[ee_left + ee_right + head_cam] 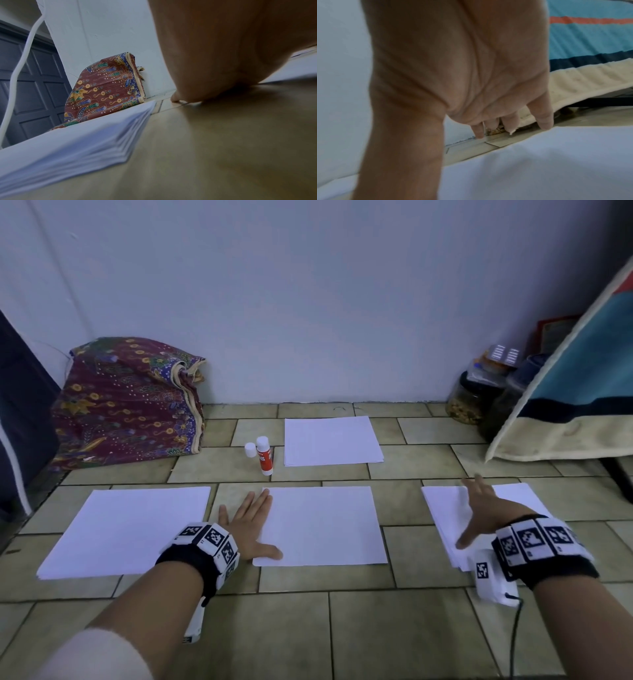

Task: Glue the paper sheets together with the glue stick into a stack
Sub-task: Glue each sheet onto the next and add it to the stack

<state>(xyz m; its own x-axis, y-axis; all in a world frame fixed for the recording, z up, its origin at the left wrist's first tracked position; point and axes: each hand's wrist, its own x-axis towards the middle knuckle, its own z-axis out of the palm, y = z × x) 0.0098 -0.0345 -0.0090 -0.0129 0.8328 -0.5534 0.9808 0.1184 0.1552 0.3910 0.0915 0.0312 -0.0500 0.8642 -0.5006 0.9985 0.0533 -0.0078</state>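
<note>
The glue stick [265, 456] stands upright on the tiled floor [394, 628], long axis vertical, its loose cap [250, 449] just beside it, beyond my hands and left of the far paper stack [332, 441]. My left hand [249, 522] lies flat, fingers straight, thumb on the middle sheet [322, 525]. My right hand [479, 508] hovers spread over the right stack [445, 508], near the white wall [308, 302].

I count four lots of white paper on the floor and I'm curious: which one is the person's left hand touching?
The middle paper in the near row. The left hand lies flat on its left edge, thumb on the near corner. The right hand is over the right pile.
</note>
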